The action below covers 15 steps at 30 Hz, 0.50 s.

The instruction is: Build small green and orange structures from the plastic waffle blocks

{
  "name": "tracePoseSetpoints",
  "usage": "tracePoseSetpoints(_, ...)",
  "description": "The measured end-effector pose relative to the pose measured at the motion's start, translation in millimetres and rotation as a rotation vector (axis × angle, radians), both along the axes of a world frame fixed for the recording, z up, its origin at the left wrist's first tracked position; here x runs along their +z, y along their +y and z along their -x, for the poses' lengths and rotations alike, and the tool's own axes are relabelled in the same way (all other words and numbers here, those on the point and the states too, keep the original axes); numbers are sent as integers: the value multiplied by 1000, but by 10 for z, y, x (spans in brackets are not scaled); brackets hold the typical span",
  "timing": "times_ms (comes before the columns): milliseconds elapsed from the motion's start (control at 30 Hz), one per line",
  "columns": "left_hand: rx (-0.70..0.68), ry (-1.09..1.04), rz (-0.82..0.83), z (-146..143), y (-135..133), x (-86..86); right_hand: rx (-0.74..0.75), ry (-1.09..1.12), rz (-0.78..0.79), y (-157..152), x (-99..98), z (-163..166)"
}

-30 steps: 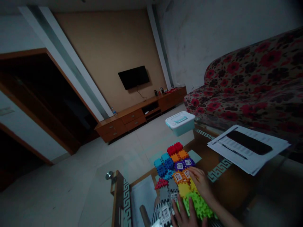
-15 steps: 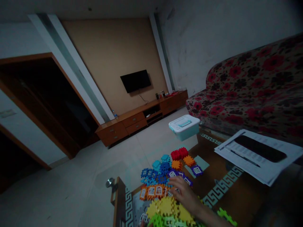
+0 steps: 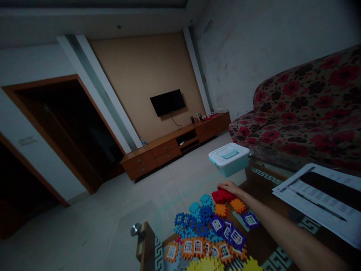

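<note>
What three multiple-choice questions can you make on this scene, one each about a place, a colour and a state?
1. Where is the television? A) above the wooden cabinet B) on the sofa C) on the floor
2. What colour are the interlocking pieces under the right hand? A) green B) red C) white
3. How is the lid of the plastic storage box? A) off, beside the box B) standing open C) shut

1: A, it hangs over the cabinet.
2: B, the fingers rest on red pieces.
3: C, the white lid sits closed on the teal box.

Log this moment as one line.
right hand: on red interlocking block | left hand: unseen | nearby: orange block, purple window block
</note>
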State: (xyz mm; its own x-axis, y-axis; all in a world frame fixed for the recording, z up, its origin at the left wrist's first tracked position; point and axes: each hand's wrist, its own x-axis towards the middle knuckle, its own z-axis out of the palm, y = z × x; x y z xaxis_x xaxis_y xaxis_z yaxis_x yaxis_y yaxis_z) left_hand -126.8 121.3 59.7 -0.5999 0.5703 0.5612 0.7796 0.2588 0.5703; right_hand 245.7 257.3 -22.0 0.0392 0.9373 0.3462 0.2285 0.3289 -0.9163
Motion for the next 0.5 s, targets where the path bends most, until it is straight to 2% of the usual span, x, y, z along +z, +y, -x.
tracePoseSetpoints(133,1,49,48,-45,16,126,289,-85,89,-188,-44,320)
tracePoseSetpoints(267,-1,84,22,-224,-52,158,391,-184,82,-494,-24,688)
tracePoseSetpoints(367,-23,120,47,-430,-242,73,393,-439,5,-782,23,998)
tracePoseSetpoints(500,-60,188,109,-747,-771,-177,413,-677,-26,-1195,98,1405)
